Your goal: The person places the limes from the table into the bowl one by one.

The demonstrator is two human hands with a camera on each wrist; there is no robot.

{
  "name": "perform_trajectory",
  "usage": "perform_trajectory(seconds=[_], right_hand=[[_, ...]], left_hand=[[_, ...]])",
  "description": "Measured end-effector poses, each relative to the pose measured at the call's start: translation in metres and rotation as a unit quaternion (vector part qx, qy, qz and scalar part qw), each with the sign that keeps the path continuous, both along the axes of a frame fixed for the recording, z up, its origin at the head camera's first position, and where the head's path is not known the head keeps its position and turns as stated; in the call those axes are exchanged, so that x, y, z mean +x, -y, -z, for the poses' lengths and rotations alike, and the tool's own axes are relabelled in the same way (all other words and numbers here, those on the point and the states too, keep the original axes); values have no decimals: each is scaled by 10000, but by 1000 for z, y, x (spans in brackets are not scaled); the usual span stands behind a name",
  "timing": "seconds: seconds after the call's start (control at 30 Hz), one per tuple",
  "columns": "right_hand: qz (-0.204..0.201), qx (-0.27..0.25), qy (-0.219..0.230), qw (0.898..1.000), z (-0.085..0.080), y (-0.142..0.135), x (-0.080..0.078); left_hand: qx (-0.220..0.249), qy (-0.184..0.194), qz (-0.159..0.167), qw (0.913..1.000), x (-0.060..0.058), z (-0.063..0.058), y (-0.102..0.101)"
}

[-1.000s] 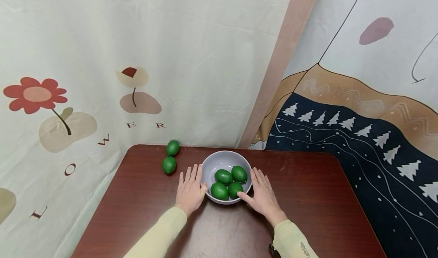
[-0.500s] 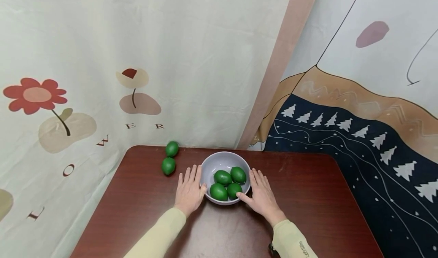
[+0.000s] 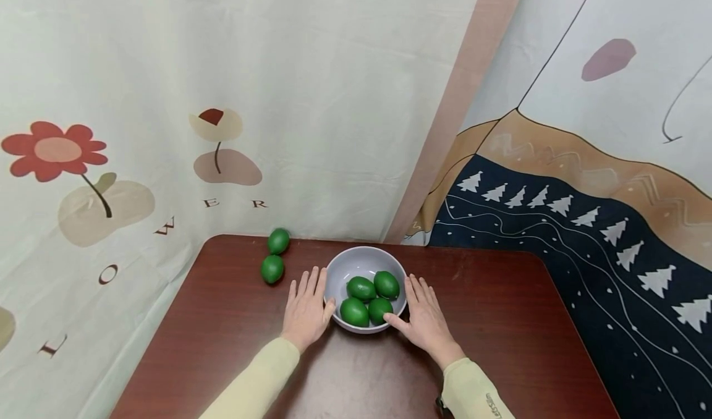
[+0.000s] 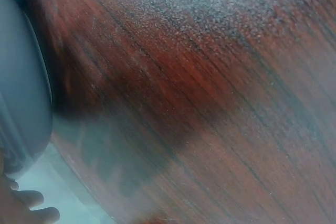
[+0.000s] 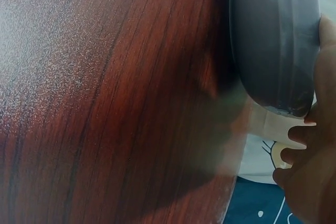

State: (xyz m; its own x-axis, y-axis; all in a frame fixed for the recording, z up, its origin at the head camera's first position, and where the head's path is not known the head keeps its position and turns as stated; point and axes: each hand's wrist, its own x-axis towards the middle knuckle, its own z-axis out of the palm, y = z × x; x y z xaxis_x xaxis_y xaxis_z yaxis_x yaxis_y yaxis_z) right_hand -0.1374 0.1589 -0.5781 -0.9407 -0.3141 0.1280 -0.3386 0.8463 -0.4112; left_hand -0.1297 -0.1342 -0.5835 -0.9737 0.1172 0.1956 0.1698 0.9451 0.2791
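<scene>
A grey-lilac bowl (image 3: pixel 364 258) stands on the table with several green limes (image 3: pixel 361 289) inside. My left hand (image 3: pixel 305 314) lies along its left side, fingers straight and pointing away, thumb at the rim. On the opposite side my right hand (image 3: pixel 429 323) rests against the bowl with extended fingers. Its thumb reaches over the near right rim, close to one lime (image 3: pixel 380 311). Both wrist views catch the outer wall of the bowl from the side, with the left fingertips (image 4: pixel 37 199) and right fingertips (image 5: pixel 296 135) beside it.
Two more limes, a far one (image 3: pixel 279 241) and a nearer one (image 3: pixel 272 269), sit left of the bowl near the back edge of the dark red wooden table (image 3: pixel 489 320). A printed curtain (image 3: pixel 311 97) hangs directly behind, and a patterned cloth (image 3: pixel 556 252) hangs at the right.
</scene>
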Motion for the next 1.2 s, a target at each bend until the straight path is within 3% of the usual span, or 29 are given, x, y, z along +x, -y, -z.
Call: perform_trajectory(seconds=[0.6, 0.77, 1.2], right_hand=[[27, 347, 33, 9994, -4, 1, 0], [40, 453, -48, 9990, -3, 0, 0], [32, 557, -136, 9984, -5, 0, 1]], left_hand=[[198, -132, 1, 9997, 3, 0, 8], [297, -121, -51, 9995, 6, 0, 16], [38, -312, -82, 9995, 10, 3, 44]])
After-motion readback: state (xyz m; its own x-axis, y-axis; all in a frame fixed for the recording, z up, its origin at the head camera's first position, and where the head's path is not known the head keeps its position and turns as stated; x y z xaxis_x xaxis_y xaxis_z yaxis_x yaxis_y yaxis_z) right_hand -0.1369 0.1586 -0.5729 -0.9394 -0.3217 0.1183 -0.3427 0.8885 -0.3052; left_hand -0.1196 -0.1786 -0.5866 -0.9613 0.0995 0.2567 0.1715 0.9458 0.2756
